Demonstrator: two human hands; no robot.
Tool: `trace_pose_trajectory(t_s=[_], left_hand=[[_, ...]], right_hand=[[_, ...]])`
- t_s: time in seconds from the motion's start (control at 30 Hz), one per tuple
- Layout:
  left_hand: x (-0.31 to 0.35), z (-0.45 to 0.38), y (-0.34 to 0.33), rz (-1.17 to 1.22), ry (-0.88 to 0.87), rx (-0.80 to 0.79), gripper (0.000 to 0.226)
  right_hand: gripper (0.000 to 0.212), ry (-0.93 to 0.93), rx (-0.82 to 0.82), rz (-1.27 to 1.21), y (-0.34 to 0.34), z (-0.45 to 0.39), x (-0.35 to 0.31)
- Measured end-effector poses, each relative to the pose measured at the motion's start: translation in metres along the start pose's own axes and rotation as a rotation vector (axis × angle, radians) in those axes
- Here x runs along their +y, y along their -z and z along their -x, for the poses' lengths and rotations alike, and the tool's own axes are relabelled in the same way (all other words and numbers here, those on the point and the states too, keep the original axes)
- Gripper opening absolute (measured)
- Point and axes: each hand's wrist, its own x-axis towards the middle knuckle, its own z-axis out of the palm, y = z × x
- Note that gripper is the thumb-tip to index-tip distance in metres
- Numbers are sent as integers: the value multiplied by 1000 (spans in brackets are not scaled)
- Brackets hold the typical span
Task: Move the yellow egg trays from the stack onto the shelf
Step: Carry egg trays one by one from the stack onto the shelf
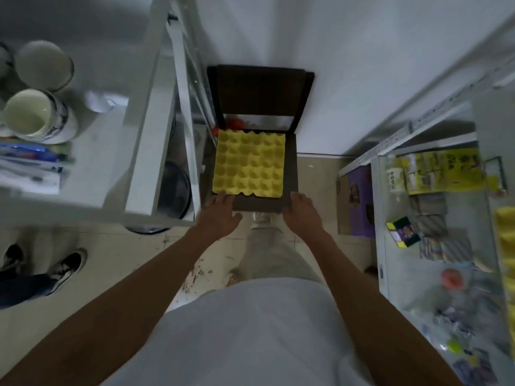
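- The yellow egg trays (249, 162) lie flat on the seat of a dark wooden chair (262, 90), just above the middle of your view, cups facing up; from above you cannot tell how many are stacked.
- The chair's back stands at 12 o'clock from the trays, against a white wall (348, 65), and a strip of bare seat shows at 6 o'clock and 3 o'clock of them.
- Your left hand (221, 208) is at 7 o'clock of the trays, fingers spread and loose, its fingertips right at the near left corner; whether they touch it is not clear, and it grips nothing.
- Your right hand (302, 208) is at 5 o'clock, also open, resting over the seat's near right corner, just clear of the trays.
- A white shelf (133, 151) stands at 9 o'clock, with two white cups (36, 112) on its top level.
- At 3 o'clock a second shelf unit (434, 207) holds boxes and packets, with something yellow at its far right edge, too blurred to name.
- At 8 o'clock, on the floor (117, 252), you see a pair of black-and-white shoes (65, 267) belonging to someone else.
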Motion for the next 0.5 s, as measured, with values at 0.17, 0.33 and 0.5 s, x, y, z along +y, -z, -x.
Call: trace_pose_trajectory(t_s=[0.17,0.33,0.5], left_hand=[[21,-88,26,159,132,-123,63],[13,-169,35,234,305,-145,62],[-20,-251,31,282,415,-128,55]], right_hand=[[36,-94,-99,-175,9,-115,4],[32,-229,-201,-234,3,-206,14],[45,-447,-277,-456,-21,-284,36]])
